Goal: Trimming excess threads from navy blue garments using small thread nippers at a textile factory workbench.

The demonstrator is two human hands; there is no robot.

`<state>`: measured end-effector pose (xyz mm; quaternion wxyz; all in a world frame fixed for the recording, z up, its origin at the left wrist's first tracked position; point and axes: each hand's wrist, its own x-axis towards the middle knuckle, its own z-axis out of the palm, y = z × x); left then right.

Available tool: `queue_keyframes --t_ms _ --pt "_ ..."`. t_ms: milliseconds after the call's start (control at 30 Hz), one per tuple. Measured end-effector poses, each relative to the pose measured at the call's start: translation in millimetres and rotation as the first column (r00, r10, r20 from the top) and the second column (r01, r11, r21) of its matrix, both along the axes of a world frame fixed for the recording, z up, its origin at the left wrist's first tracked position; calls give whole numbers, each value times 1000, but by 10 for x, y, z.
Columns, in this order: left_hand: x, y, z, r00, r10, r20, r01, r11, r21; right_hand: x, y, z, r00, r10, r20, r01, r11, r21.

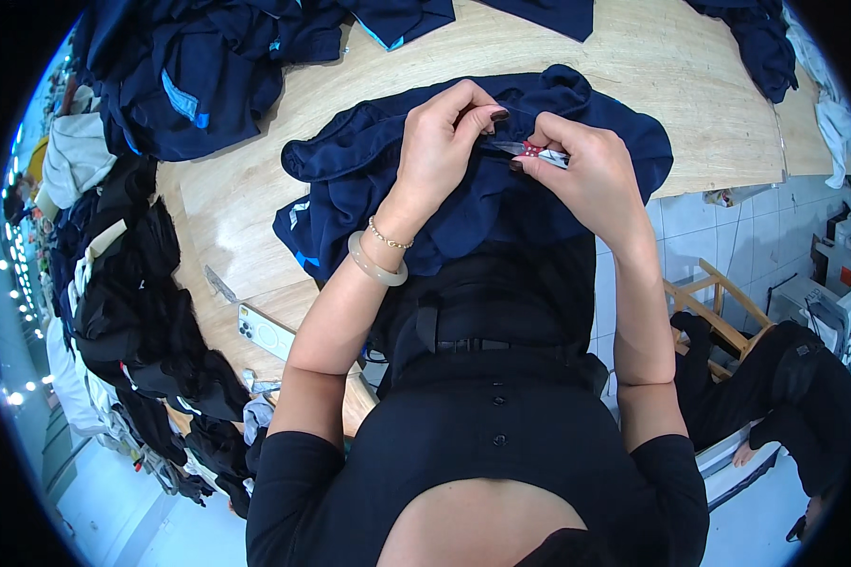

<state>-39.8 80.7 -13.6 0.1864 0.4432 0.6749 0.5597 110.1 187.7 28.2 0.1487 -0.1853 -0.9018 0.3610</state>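
Observing a pale wooden table (633, 76), the largest item in view; all positions below are taken from it. Left of the table: a long heap of clothes (132, 302), mostly black, with white and grey pieces among them; whatever bears the heap is hidden under cloth. Far left part of the table top: a pile of navy garments (217, 104) with bright blue patches. Near edge of the table, middle: one navy garment (369, 156), bunched, lying partly on the wood and reaching over the edge toward the wearer's lap. Right of the table: a second person (804, 378) in black, a wooden stool (736, 295), and a pale boxy unit (804, 302); cannot tell whether the unit holds anything.

Both hands are at the near middle of the table, over the navy garment. Left hand (440, 137): thumb and forefinger pinched narrow at the tips; what lies between them is too small to tell. Right hand (591, 165): closed around a small cutting tool, blade toward the left fingertips.

Smaller items: white phone (267, 331), near left table edge; bangle (386, 278) on the left wrist; small cutting tool (551, 159), red-and-white handle.
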Motion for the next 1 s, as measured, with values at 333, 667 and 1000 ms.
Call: queue_keyframes --t_ms 333,667,1000 --pt "4 -14 -37 948 -17 317 7 1000 30 23 -5 -39 1000 -11 3 11 1000 -24" --pt "-72 -12 11 768 -85 635 -93 966 242 45 -1 -67 1000 -4 -16 3 999 -39" --pt "-56 308 203 979 33 203 -42 998 41 530 130 -174 956 -283 -72 153 697 -700"
